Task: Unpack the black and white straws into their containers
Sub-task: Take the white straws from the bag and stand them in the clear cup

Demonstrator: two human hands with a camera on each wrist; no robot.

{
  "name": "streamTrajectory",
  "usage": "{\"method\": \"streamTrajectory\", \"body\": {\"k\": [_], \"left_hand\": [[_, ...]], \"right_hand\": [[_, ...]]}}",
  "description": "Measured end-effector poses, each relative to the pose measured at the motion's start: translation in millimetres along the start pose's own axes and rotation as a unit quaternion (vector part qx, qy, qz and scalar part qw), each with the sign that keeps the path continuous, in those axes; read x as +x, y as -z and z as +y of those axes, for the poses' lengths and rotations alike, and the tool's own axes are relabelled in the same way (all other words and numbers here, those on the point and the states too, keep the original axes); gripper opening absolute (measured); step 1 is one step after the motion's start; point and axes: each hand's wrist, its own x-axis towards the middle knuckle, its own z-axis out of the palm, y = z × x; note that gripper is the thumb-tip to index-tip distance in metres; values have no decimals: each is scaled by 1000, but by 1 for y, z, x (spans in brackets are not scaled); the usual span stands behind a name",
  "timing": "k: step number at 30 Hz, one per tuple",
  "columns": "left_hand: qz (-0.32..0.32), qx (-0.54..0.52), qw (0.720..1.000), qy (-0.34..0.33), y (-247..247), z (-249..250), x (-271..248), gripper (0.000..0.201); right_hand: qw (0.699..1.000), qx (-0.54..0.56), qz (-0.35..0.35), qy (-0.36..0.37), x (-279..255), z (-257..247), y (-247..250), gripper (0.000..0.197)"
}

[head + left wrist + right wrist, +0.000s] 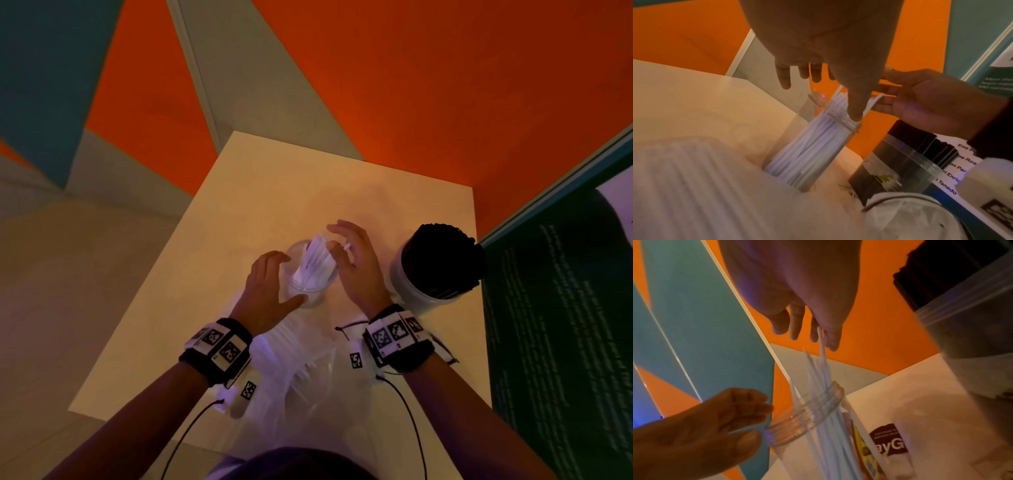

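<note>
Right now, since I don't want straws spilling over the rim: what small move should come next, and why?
Probably press the right hand down to seat the white straws in the clear jar, left hand steadying it. Several straws stick up past the rim, slanted against the right hand's fingers, and the left thumb is at the jar's neck.

I see the left hand [270, 291] loosely cupped beside the clear jar [294, 249] at mid-tabletop [239, 212], its thumb by the jar's near wall. The right hand [356, 267], fingers spread, hovers at the tops of the white straws [317, 260] leaning inside. A tub [407, 284] of black straws [442, 260] stands toward the right edge, and a plastic bag [308, 370] lies at the near edge.
</note>
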Motion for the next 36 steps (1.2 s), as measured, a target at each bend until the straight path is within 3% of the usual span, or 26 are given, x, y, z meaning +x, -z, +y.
{"method": "streamTrajectory", "body": {"k": [3,6,8,10,12,14,16,17,21,23,29,36], "left_hand": [[8,23,1000,-11,-1,-3,-19,72],[-7,40,999,-12,-1,-5,-40,65],[-70,54,996,-1,-1,-6,-53,59],[-174,65,982,27,0,-6,-64,57],[-265,90,959,49,0,-4,-74,55],[-318,129,938,48,-2,-2,-81,44],[-321,128,937,47,-1,0,-83,29],[-312,113,942,50,0,1,-84,24],[-271,40,960,58,11,5,-87,18],[-252,9,966,62,15,5,-90,18],[-229,-15,970,75,17,3,-98,20],[-242,-32,966,86,16,3,-101,21]], "right_hand": [[999,-18,27,9,-12,6,9,29],[998,-30,46,27,-37,5,21,20],[999,-21,0,28,-60,1,26,22],[991,-27,-128,-19,-83,-4,26,26],[941,-95,-306,-106,-103,-4,16,26],[851,-189,-466,-150,-121,3,-3,23],[797,-246,-530,-153,-137,9,-28,23],[799,-261,-522,-145,-142,11,-42,25],[867,-307,-376,-117,-149,24,-92,26],[873,-363,-314,-91,-149,32,-109,28],[847,-443,-264,-129,-150,50,-132,32],[809,-496,-277,-153,-157,44,-131,42]]}}
